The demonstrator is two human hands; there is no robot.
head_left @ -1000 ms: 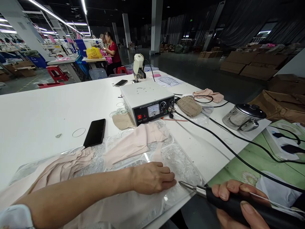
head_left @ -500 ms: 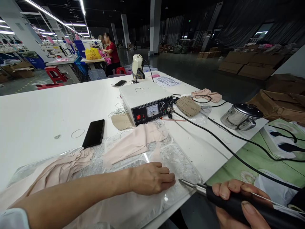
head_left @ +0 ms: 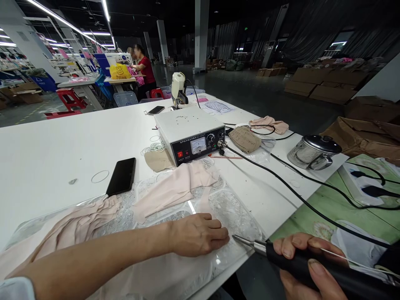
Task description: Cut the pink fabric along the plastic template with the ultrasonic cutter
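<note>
My left hand point(head_left: 200, 235) lies back-up on a clear sheet point(head_left: 229, 206), with its fingers curled under. Whatever they pinch is hidden. Pale pink fabric point(head_left: 159, 273) spreads beneath and in front of my left forearm. Wrapped around the black handle of a wired ultrasonic handpiece is my right hand point(head_left: 323, 275). The tool's pointed metal tip point(head_left: 242, 241) is just right of my left fingertips, close above the sheet, apart from them. Behind my left hand lies a folded pink piece point(head_left: 175, 183). Layered pink pieces point(head_left: 90, 216) rest at the left.
A control box point(head_left: 198, 143) with a dial stands mid-table. Its black cable point(head_left: 271, 171) runs right. A phone point(head_left: 121, 176), card patterns point(head_left: 244, 139) and a lidded metal-and-glass mug point(head_left: 313, 152) lie around it. A person in red point(head_left: 146, 68) sits at a sewing machine beyond.
The camera view has shifted slightly. Both hands keep nearly the same pose, and the handpiece tip stays beside my left fingertips.
</note>
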